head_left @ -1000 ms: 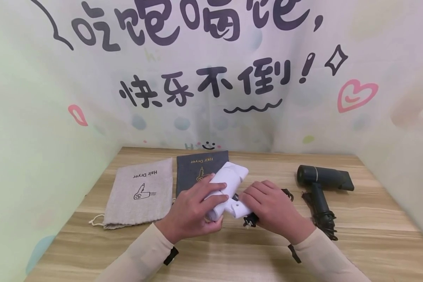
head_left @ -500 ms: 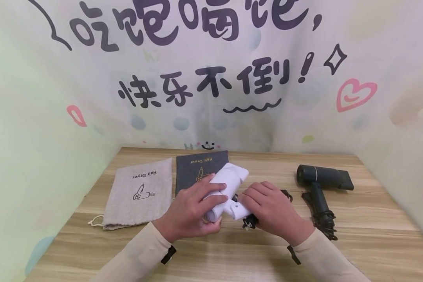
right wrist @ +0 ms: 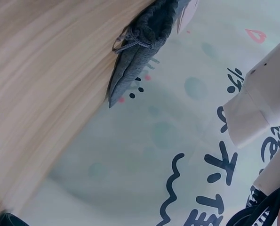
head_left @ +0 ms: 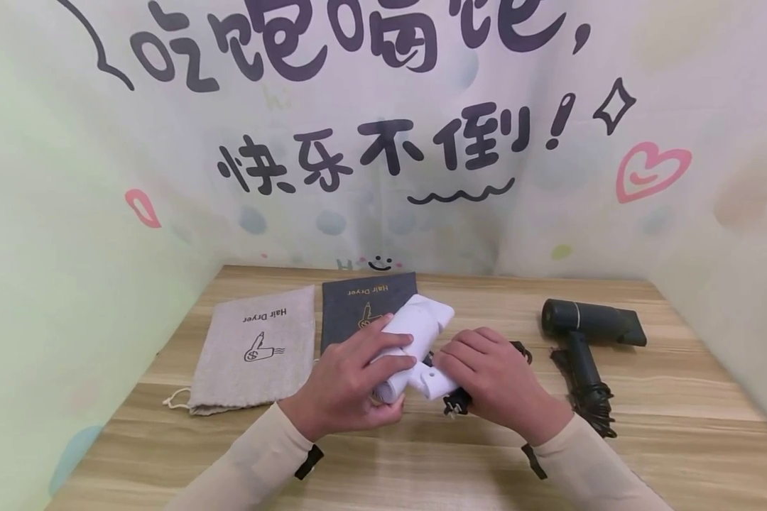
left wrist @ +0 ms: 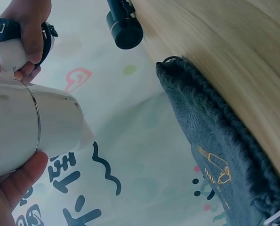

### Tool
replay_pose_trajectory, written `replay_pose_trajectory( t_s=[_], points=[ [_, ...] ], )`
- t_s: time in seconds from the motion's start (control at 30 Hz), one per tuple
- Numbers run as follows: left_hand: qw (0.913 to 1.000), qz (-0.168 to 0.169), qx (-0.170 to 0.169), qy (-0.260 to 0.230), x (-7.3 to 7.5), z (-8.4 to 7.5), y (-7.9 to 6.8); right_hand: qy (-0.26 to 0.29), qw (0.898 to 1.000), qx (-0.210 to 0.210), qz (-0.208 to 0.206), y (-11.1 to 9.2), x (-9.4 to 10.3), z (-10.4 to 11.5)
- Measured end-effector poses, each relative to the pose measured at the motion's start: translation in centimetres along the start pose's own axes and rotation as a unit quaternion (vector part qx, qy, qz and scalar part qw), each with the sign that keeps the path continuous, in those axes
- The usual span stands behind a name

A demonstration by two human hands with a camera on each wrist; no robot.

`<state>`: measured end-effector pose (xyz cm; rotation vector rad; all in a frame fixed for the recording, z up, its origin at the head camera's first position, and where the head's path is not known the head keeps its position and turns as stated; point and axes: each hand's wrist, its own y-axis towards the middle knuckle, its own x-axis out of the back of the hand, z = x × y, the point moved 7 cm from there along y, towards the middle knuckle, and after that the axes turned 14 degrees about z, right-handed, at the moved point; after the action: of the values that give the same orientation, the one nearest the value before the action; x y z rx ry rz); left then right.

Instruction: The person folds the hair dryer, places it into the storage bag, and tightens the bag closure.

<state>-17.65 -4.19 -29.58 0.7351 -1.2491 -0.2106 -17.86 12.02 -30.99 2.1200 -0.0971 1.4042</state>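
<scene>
A white hair dryer (head_left: 420,323) is held over the middle of the table by both hands. My left hand (head_left: 351,372) grips its barrel, fingers over the top and thumb beneath. The handle, angled toward the right, is in the grip of my right hand (head_left: 498,376). A bundled black cord with a plug (head_left: 457,403) shows at that hand, part of it covered by the fingers. In the left wrist view the barrel (left wrist: 36,122) fills the left side, with a thumb against it. The nozzle (right wrist: 245,117) and dark cord loops (right wrist: 252,214) appear in the right wrist view.
Behind the left hand lies a dark grey drawstring pouch (head_left: 340,301) printed "Hair Dryer". A beige pouch (head_left: 236,372) with a white string lies farther left. On the right rests a black hair dryer (head_left: 591,321), its cord coiled at the handle. A printed cloth (head_left: 383,227) hangs behind the table.
</scene>
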Motion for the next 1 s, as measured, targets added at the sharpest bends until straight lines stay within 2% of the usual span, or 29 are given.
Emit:
replay_pose_trajectory(
  t_s=[0.47, 1.0],
  points=[
    [0.9999, 0.009, 0.002, -0.007, -0.6, 0.0, -0.3, 0.010, 1.000, 0.009, 0.004, -0.3, -0.6, -0.1],
    [0.9997, 0.021, 0.001, -0.012, -0.9, 0.4, 0.8, 0.011, 1.000, 0.008, 0.003, -0.5, -0.3, -0.9]
  ],
)
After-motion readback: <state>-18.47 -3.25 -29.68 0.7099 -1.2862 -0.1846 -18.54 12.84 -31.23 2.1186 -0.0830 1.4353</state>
